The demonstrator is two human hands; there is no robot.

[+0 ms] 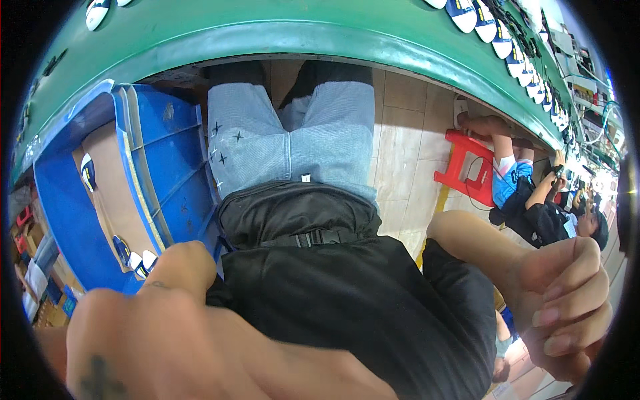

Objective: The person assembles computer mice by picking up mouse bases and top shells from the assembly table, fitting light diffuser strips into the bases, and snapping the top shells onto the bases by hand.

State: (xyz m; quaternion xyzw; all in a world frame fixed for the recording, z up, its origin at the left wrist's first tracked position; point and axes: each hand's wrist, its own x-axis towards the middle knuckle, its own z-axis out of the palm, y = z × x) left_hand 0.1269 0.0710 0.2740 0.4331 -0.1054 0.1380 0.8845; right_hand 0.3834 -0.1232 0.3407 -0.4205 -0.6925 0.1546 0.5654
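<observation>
My left hand [153, 333] is large and close at the lower left, its back toward me with a dark cross mark on the skin. Its fingers are hidden, so I cannot see what they hold, if anything. Beyond it stands a blue plastic bin [170, 160] with a cardboard sheet [113, 160] inside. Several oval white-and-navy pieces [88, 172] lie in that bin, some just past my left hand. My right hand [567, 300] is raised at the lower right, fingers curled loosely toward the palm. No object shows in it.
A green table [280, 41] edge runs across the top, over my legs. Rows of white-and-navy ovals [501, 41] and black cables lie on its right part. At the right, a person [540, 213] works beside a red plastic stool [463, 170]. Tiled floor [400, 153] shows between us.
</observation>
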